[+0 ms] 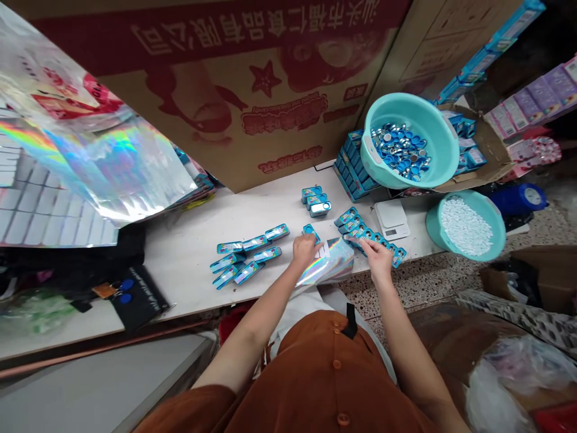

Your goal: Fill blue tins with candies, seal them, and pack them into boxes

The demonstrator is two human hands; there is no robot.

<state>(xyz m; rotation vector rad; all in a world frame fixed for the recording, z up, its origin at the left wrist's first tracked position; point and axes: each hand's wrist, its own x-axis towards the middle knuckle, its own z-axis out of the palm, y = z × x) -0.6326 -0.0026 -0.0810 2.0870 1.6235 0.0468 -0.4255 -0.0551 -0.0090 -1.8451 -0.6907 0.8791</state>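
A small blue box (310,229) is gripped by the fingers of the left hand (305,250) over the bench (180,264), beside the shiny sheet (333,264). The right hand (378,257) is pinched near the row (383,242); what is held there cannot be told. The box is judged light, stiff, slick and easily dented, best gripped gently by its long sides.

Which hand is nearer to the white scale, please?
Right. The right hand is on the near side of the white scale; the left hand is farther off, to its left.
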